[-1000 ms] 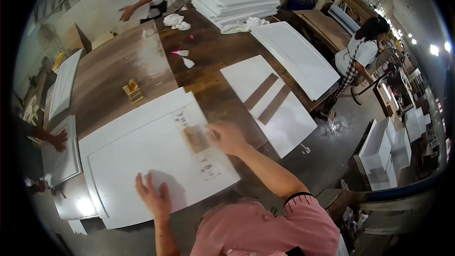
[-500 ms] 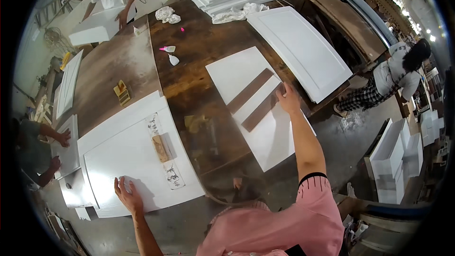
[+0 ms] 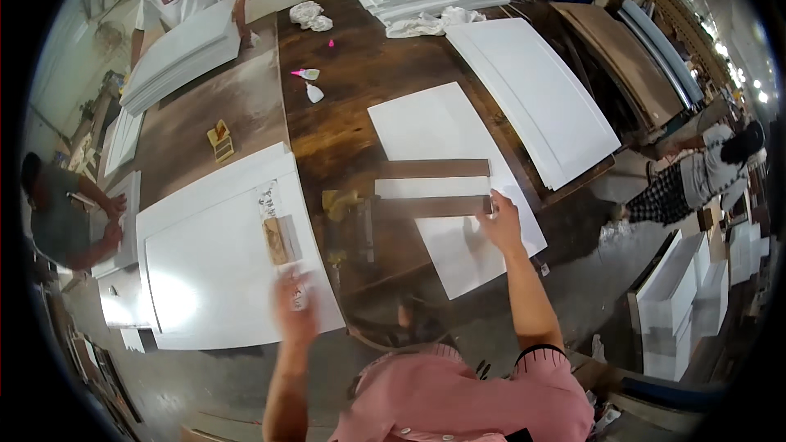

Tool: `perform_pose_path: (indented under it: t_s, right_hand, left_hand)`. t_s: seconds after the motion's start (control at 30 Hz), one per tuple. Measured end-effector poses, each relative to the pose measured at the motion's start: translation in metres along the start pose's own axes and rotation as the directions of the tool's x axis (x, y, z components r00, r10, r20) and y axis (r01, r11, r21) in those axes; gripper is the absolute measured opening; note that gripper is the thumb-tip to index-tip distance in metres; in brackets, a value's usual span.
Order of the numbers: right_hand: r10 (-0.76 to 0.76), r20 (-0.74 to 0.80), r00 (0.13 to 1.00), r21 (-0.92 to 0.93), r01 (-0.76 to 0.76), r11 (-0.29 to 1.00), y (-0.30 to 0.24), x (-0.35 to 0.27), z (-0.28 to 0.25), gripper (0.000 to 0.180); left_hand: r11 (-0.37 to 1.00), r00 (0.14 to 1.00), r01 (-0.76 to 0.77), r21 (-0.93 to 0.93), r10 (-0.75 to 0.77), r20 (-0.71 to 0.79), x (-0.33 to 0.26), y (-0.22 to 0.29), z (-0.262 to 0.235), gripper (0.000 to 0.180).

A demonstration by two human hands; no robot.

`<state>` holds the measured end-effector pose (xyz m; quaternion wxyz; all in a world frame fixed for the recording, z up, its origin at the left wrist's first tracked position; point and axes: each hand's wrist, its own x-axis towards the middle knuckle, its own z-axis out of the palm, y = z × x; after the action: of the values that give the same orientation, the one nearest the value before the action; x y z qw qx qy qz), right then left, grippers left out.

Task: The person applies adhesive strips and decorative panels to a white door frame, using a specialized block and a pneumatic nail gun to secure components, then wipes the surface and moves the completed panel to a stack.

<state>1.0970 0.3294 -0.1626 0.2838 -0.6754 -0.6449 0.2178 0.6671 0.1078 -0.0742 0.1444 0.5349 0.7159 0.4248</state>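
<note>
My right hand [image 3: 501, 221] pinches the right end of a flat striped piece [image 3: 431, 188], two brown bands with a white band between them. The piece lies level across a white panel [image 3: 446, 266], its left end reaching over the dark tabletop. Blurred by motion, my left hand [image 3: 296, 307] is over a stack of large white panels [image 3: 213, 254] at the left; its fingers are smeared. Just beyond it, a small wooden block [image 3: 278, 241] rests on a white strip with dark markings [image 3: 268, 196].
Two small white glue bottles [image 3: 314, 93] lie on the brown table [image 3: 327, 135]. A yellow case [image 3: 220, 141] sits to the left. White panels [image 3: 532, 106] are stacked at far right. One co-worker [image 3: 184, 0] holds panels across the table; another person [image 3: 61, 221] works at left.
The striped piece has turned from slanting to level, with my right hand at its end. My left hand has moved right, toward the wooden block. The far co-worker has tilted the held panels.
</note>
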Motion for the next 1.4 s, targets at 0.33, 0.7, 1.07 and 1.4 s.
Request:
perform_pose_path:
  t_s: [0.33, 0.7, 1.07, 1.4]
  right_hand:
    - [0.015, 0.075, 0.997, -0.222, 0.002, 0.975, -0.006, -0.005, -0.015, 0.073]
    - [-0.278, 0.277, 0.92, -0.305, 0.359, 0.882, -0.044, 0.11, 0.053, 0.056]
    - [-0.206, 0.161, 0.965, -0.252, 0.242, 0.937, -0.039, 0.057, 0.013, 0.019]
    - [-0.135, 0.115, 0.984, -0.589, 0.177, 0.788, -0.005, 0.029, -0.03, 0.038]
  left_hand:
    - [0.947, 0.798, 0.156, -0.28, 0.046, 0.601, -0.012, 0.09, 0.151, 0.042]
    - [0.785, 0.793, 0.379, -0.491, -0.002, 0.609, -0.017, -0.005, 0.233, 0.052]
    - [0.735, 0.711, 0.556, -0.388, -0.179, 0.68, -0.034, 0.038, 0.181, 0.051]
    - [0.87, 0.647, 0.425, -0.248, -0.101, 0.755, -0.021, 0.077, 0.182, 0.053]
